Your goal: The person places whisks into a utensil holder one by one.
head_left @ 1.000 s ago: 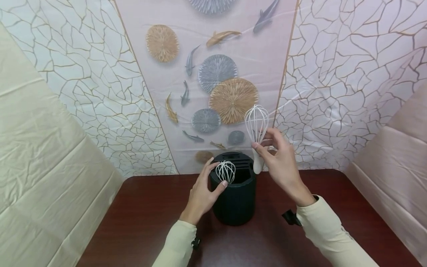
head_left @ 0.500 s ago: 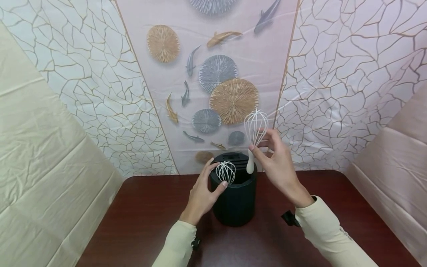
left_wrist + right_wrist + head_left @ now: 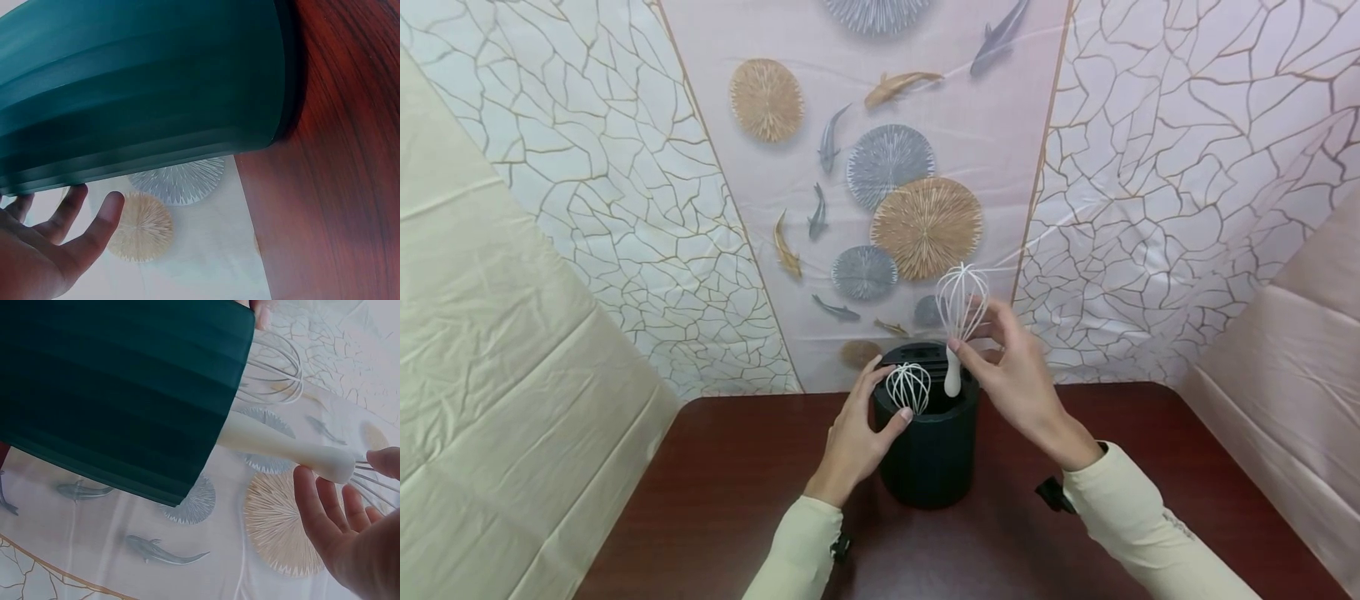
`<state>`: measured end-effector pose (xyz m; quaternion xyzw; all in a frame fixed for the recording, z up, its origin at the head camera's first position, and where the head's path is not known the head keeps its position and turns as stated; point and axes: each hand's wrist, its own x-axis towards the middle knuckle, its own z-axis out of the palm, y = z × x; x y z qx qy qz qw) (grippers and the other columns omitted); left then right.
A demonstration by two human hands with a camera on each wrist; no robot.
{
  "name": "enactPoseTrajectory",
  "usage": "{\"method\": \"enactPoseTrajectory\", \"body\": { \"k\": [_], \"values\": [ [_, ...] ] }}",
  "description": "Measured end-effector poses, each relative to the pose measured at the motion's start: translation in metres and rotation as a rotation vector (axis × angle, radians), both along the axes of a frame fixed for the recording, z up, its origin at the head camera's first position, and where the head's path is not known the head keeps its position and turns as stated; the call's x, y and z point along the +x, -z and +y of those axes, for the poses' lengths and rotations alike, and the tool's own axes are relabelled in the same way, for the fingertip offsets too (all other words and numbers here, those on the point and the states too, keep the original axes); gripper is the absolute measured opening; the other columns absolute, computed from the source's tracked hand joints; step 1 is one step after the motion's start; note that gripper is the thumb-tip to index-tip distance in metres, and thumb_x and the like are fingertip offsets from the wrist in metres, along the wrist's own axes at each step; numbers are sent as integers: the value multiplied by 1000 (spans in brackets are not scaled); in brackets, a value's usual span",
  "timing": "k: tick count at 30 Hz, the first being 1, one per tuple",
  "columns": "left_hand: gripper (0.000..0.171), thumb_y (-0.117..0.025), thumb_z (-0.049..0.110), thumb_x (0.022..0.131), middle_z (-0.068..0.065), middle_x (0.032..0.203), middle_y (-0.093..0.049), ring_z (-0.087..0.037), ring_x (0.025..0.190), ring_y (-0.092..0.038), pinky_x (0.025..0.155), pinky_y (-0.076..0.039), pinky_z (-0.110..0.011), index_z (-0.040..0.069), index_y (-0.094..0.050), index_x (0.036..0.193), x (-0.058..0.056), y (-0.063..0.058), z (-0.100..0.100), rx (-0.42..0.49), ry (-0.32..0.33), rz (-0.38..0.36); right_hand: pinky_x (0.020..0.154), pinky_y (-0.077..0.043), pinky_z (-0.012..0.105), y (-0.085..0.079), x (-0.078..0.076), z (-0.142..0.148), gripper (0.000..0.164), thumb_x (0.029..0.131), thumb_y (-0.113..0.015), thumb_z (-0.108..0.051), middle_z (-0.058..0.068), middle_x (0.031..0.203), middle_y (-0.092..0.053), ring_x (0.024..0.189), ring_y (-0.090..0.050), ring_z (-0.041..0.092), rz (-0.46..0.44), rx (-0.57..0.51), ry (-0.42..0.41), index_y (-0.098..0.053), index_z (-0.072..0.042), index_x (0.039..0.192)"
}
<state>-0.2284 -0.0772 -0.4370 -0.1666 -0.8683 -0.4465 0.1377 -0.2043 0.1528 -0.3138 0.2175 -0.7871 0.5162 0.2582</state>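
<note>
A dark green utensil holder [image 3: 927, 467] stands upright on the table. One white wire whisk [image 3: 908, 388] is in it, its wire loops above the rim at the left. My left hand [image 3: 855, 429] rests against the holder's left side, thumb at the front rim and fingers spread. In the left wrist view, fingertips [image 3: 111, 203] lie at the holder's wall. My right hand [image 3: 1022, 375] pinches a second whisk [image 3: 953, 375] where handle meets wires, wires upward. The right wrist view shows its pale handle [image 3: 281, 447] partly hidden behind the holder's rim.
The holder has narrow slots [image 3: 917, 354] at its back and a larger dark opening at the front. The reddish-brown table [image 3: 737, 500] ends against a patterned cloth backdrop [image 3: 820, 333]. Pale cloth panels [image 3: 497, 375] slope up on both sides.
My right hand has moved left and down with the whisk, bringing its handle end from beside the holder to over its opening. My left hand has stayed put.
</note>
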Motion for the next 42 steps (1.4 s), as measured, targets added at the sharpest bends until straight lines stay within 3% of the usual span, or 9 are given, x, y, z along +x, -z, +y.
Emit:
{"method": "enactPoseTrajectory", "body": {
  "k": [4, 12, 20, 27, 32, 42],
  "values": [
    [67, -63, 67, 96, 22, 171, -24, -21, 151, -42, 101, -32, -84, 49, -41, 157, 0, 0, 0, 2, 2, -1, 80, -59, 22, 2, -1, -2, 53, 95, -76, 1, 22, 122, -72, 105, -72, 31, 17, 24, -8, -52, 1, 143],
    [66, -64, 64, 97, 22, 172, -24, -22, 151, -42, 101, -32, -85, 48, -42, 157, 0, -1, 0, 2, 7, -7, 80, -62, 45, 10, -2, -2, 70, 92, -77, 5, 23, 122, -70, 107, -72, 32, 9, 99, -21, -39, -1, 151],
    [65, -65, 63, 97, 18, 172, -25, -24, 151, -42, 100, -33, -85, 48, -42, 157, 1, -1, 0, -2, 14, 0, 77, -62, 44, 17, -6, -2, 84, 91, -76, 8, 24, 129, -62, 107, -72, 34, 27, 137, -44, -28, -2, 159],
    [67, -64, 65, 97, 19, 172, -25, -25, 151, -42, 101, -33, -84, 45, -43, 158, 1, -1, 0, 3, 9, -2, 73, -63, 37, 29, -17, -1, 101, 88, -74, 17, 26, 125, -60, 96, -74, 36, 124, 127, -135, -12, -11, 163],
    [67, -63, 67, 97, 17, 173, -25, -24, 152, -41, 102, -31, -86, 47, -42, 157, 0, -1, -1, 3, 8, -4, 70, -62, 40, 36, -22, 1, 99, 86, -74, 20, 27, 126, -61, 95, -75, 37, 184, 179, -157, -18, -10, 162],
    [65, -64, 65, 97, 18, 172, -25, -23, 152, -41, 101, -30, -87, 50, -42, 156, 0, -1, 0, -1, 2, -4, 72, -62, 45, 41, -23, 2, 90, 88, -76, 13, 30, 128, -63, 97, -75, 39, 179, 239, -125, -24, -12, 158]
  ]
}}
